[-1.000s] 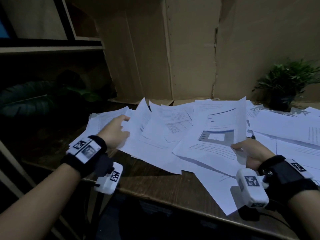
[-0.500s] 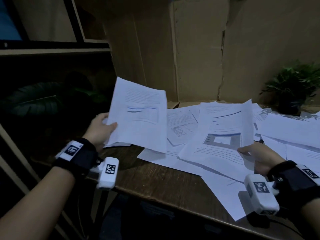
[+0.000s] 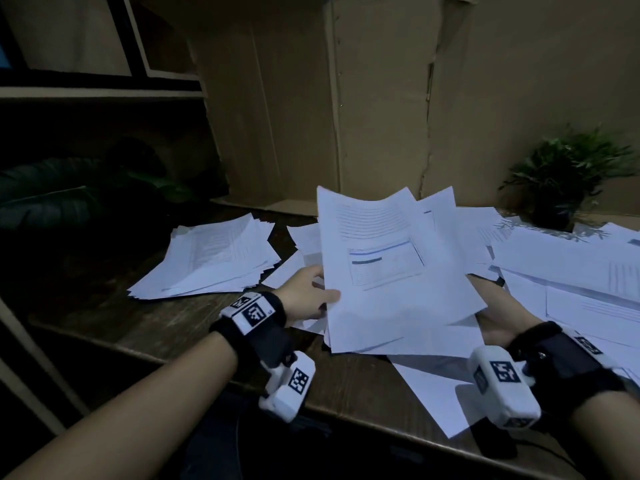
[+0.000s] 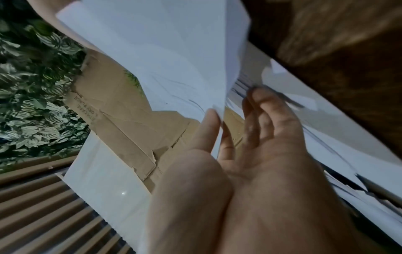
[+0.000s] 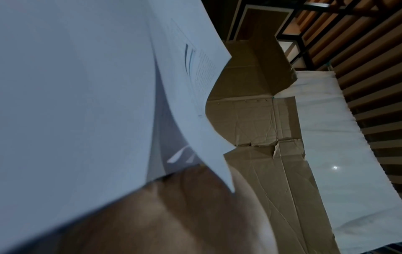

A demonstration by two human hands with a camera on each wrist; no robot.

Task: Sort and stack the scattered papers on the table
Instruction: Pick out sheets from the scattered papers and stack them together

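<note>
A person's two hands lift a sheaf of printed sheets (image 3: 391,271) over a dark wooden table (image 3: 194,327). The left hand (image 3: 304,299) pinches the sheaf's left edge, thumb on top and fingers (image 4: 267,110) spread loosely beneath. The right hand (image 3: 498,317) supports the right edge from underneath at about 4 o'clock of the sheaf; paper hides its fingers, so how they lie cannot be told. The top sheet, tilted toward the camera, carries lines of text above a boxed figure. At 9 o'clock of the sheaf, apart from it, a rough stack of papers (image 3: 214,258) lies fanned on the table. From 3 to 5 o'clock, loose scattered papers (image 3: 571,271) overlap across the tabletop, one sheet (image 3: 436,389) jutting past the near edge. A small potted plant (image 3: 564,178) stands at 2 o'clock, just behind the scattered papers. Cardboard panels (image 3: 374,98) line the back.
</note>
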